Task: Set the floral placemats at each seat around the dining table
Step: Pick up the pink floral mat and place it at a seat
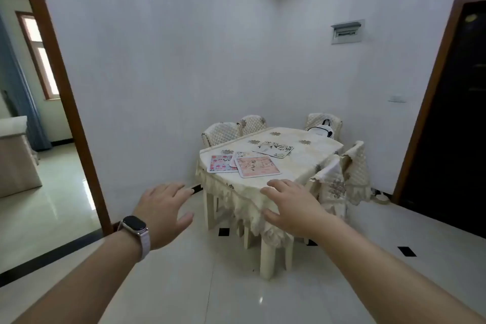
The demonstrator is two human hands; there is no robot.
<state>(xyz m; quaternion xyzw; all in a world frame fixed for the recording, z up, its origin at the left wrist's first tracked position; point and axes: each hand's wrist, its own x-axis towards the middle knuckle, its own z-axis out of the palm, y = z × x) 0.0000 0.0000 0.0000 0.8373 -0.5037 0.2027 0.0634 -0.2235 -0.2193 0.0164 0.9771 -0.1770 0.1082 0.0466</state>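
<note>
The dining table [302, 163] stands in the room's far corner under a cream lace-edged cloth. Several floral placemats lie bunched near its front left end: a pink one [257, 167] on top, a red-flowered one [220, 163] to its left, another partly hidden under them. A white mat with dark leaves [273, 149] lies further back. My left hand [164, 212], with a watch on the wrist, and my right hand [292, 205] are stretched forward in the air, fingers spread, holding nothing, some way short of the table.
Quilted chairs surround the table: two at the back left [223, 133], one at the back right with a white bag [322, 130] on it, two on the right [355, 168]. An open doorway [65, 102] is at left, a dark door [452, 113] at right. Glossy tiled floor lies between.
</note>
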